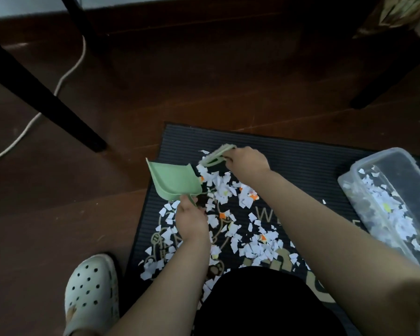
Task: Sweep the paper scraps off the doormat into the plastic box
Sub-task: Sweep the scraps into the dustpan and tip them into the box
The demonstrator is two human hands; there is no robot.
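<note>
Paper scraps (246,202) all over, small torn bits w/ ragged edges, mostly white plus a few orange and yellow ones, lying thick between and below both hands. They sit on a dark ribbed doormat (301,163), rubbery-looking, w/ tan lettering and a cartoon print mostly buried under the paper. Left hand (190,220) has its fingers curled round the short handle of a pale green plastic dustpan (174,180), smooth and scoop-shaped, sticking out past the hand over the mat's left edge; can't tell if it touches the mat. Right hand (247,161) grips a matching green brush (215,157) at the far end of the pile, kinda blurry so the bristles are hard to make out. Right of that forearm is the clear plastic box (347,183), rectangular w/ rounded corners, already some scraps inside, its near end cut off by the frame. Floor (204,81) is dark reddish wood planks; black furniture leg (46,98) and a white cable (66,76) far left of the hands. White holey clog (90,287) below the left arm, and black fabric hides the near part of the mat.
</note>
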